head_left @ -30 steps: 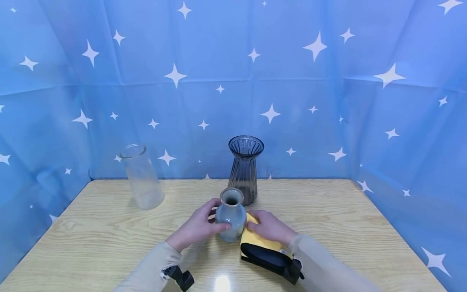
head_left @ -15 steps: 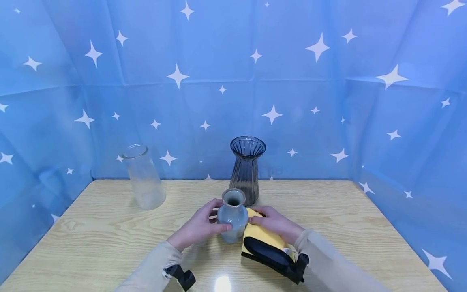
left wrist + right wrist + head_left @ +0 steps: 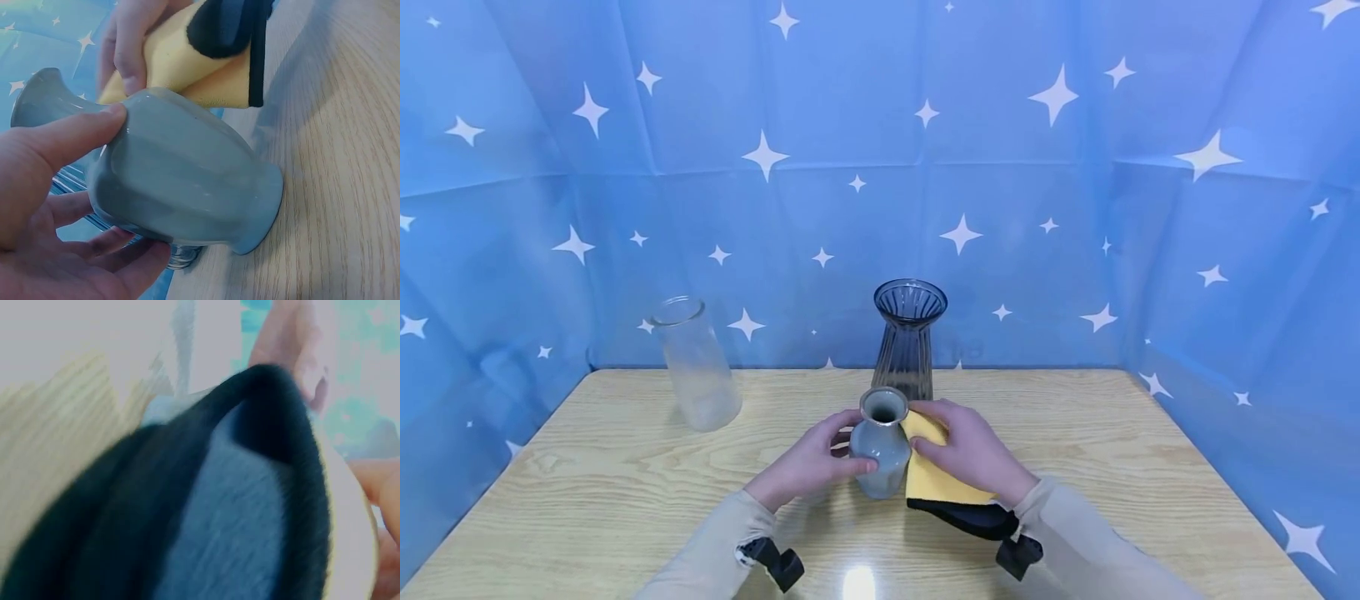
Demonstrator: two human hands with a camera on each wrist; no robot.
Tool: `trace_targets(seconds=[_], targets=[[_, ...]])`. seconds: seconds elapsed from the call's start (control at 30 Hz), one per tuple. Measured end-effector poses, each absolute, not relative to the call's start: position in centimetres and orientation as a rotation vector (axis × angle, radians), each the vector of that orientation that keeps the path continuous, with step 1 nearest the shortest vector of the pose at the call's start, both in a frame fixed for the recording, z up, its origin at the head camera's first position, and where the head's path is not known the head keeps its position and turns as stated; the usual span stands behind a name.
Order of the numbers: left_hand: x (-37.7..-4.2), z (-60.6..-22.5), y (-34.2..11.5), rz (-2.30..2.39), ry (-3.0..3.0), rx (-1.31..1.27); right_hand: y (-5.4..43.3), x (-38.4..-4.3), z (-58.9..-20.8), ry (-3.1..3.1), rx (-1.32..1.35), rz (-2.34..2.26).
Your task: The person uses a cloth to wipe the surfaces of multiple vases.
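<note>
– Blue fabric printed with white stars [image 3: 850, 100] hangs behind and to both sides of a pale wood-grain bench [image 3: 587, 500].

– What is on the bench?

– Toward the middle, a small pale blue-grey glazed vase [image 3: 880, 458], with a round body and a flared mouth. Directly behind it stands a taller, fluted smoky glass vase [image 3: 910, 333]. A clear glass vase [image 3: 700, 375] stands well apart, at the back left.

– And the hands?

– Both are occupied. The left hand [image 3: 816, 458] holds the small vase from its left side, thumb across the front of the body, fingers curved behind. The right hand [image 3: 966, 450] grips a folded yellow cloth [image 3: 928, 475] with dark edging.

– How does the vase lie between them?

– Its long axis runs roughly upright, mouth up. I cannot tell whether its foot touches the bench. The left hand is nearer, being on the glaze; the right meets the opposite side through the cloth, which appears to touch the body. So the gap that matters, I'd judge, is the one between cloth and vase, hardly any at all.
</note>
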State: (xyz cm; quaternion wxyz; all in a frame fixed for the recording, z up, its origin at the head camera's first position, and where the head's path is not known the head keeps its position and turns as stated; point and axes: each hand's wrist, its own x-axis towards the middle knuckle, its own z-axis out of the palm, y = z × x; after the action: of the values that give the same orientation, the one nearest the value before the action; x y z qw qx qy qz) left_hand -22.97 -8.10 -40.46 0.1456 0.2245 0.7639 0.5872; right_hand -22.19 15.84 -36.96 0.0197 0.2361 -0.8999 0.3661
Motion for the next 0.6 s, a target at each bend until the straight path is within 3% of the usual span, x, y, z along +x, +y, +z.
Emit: trace_targets(seconds=[0.17, 0.6], targets=[[-23.0, -40.5, -8.1, 1.698, 2.173, 0.66, 15.3, -21.7, -36.1, -2.744, 0.791, 1.034], [-23.6, -40.8, -8.6, 1.651, 2.138, 0.677, 16.3, -22.0, -35.2, -2.712, 0.618, 1.701]])
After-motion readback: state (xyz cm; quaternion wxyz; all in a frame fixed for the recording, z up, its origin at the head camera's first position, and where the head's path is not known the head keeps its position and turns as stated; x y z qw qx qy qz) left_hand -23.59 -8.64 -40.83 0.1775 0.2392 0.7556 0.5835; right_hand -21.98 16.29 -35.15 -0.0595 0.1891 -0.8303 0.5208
